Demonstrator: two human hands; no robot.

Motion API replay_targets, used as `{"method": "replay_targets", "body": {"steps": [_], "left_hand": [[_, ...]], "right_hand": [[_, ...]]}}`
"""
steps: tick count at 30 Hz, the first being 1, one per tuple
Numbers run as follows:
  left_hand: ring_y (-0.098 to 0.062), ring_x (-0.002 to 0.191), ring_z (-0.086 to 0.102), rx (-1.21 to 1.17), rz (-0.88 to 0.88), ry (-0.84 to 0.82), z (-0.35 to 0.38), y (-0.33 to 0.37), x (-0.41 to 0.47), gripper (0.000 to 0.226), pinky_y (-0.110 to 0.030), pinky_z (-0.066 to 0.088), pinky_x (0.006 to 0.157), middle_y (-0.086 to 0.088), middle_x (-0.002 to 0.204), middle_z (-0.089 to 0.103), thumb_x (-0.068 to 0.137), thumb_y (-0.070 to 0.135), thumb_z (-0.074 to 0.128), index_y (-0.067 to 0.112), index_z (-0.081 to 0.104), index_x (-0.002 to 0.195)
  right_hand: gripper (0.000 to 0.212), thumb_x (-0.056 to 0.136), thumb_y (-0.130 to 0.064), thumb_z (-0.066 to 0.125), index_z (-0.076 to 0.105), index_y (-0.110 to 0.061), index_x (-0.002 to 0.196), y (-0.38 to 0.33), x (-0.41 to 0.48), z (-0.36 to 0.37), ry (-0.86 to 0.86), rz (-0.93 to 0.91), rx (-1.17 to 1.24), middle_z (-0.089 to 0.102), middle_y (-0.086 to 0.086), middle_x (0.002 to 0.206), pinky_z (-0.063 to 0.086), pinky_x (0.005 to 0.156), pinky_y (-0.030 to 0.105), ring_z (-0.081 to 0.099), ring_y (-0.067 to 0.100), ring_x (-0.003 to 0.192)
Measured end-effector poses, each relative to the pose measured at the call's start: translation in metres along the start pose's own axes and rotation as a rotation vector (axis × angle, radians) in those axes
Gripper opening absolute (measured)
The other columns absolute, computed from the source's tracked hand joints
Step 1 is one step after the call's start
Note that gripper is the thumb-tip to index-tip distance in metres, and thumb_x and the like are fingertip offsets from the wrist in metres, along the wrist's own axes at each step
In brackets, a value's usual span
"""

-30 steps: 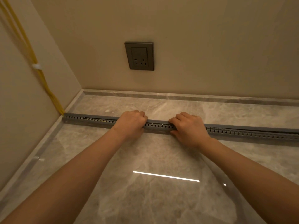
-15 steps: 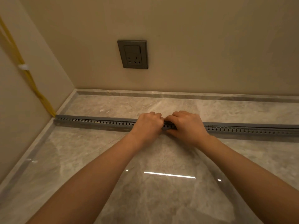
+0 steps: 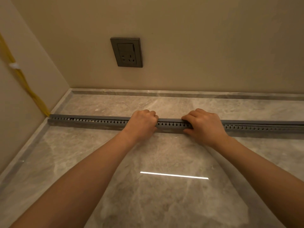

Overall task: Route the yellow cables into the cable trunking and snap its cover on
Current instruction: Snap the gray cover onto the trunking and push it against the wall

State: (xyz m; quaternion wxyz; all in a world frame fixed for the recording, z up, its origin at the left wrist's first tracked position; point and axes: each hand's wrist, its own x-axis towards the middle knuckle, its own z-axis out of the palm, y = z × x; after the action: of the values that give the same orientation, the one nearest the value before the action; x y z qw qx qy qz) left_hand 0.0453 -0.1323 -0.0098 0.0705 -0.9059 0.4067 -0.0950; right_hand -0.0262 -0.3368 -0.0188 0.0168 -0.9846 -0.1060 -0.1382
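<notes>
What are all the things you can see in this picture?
cable trunking: one, grey with a row of little holes, lying on the floor from the left wall to the right edge
yellow cables: one bundle, yellow, running down the left wall to the trunking's left end
tie: one, white, around the cables on the left wall
socket: one, dark grey, on the back wall
floor: one, shiny grey-beige stone, with a bright streak of light on it
left hand: one, fingers curled over the trunking
right hand: one, fingers curled over the trunking, apart from the left hand
</notes>
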Motion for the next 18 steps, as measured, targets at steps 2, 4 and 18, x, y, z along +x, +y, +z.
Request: {"method": "replay_targets", "body": {"steps": [2, 4, 18], "left_hand": [[-0.023, 0.092, 0.056, -0.012, 0.001, 0.005, 0.0, 0.0, -0.001, 0.026, -0.032, 0.038, 0.067, -0.006, 0.102, 0.062, 0.09, 0.03, 0.051, 0.009, 0.059, 0.104], [-0.023, 0.091, 0.056, -0.026, -0.013, 0.001, -0.001, 0.002, -0.002, 0.027, -0.032, 0.039, 0.068, -0.006, 0.101, 0.062, 0.09, 0.03, 0.051, 0.01, 0.059, 0.105], [-0.022, 0.099, 0.05, -0.179, -0.304, -0.048, -0.016, 0.045, 0.007, 0.026, -0.033, 0.038, 0.066, -0.003, 0.104, 0.059, 0.083, 0.015, 0.053, 0.015, 0.062, 0.108]], "right_hand": [[0.032, 0.081, -0.033, 0.065, 0.063, -0.018, 0.109, 0.003, 0.002, -0.001, -0.016, -0.013, -0.011, 0.066, 0.001, 0.1, 0.033, 0.057, 0.027, 0.056, 0.021, 0.095], [0.03, 0.082, -0.034, 0.063, 0.062, -0.018, 0.108, 0.005, 0.005, -0.002, -0.032, -0.029, -0.002, 0.065, 0.001, 0.099, 0.03, 0.057, 0.027, 0.056, 0.022, 0.094], [0.027, 0.076, -0.034, 0.067, 0.067, -0.015, 0.096, 0.018, 0.007, -0.004, 0.019, -0.163, 0.135, 0.066, 0.006, 0.086, 0.027, 0.057, 0.029, 0.058, 0.028, 0.084]]}}
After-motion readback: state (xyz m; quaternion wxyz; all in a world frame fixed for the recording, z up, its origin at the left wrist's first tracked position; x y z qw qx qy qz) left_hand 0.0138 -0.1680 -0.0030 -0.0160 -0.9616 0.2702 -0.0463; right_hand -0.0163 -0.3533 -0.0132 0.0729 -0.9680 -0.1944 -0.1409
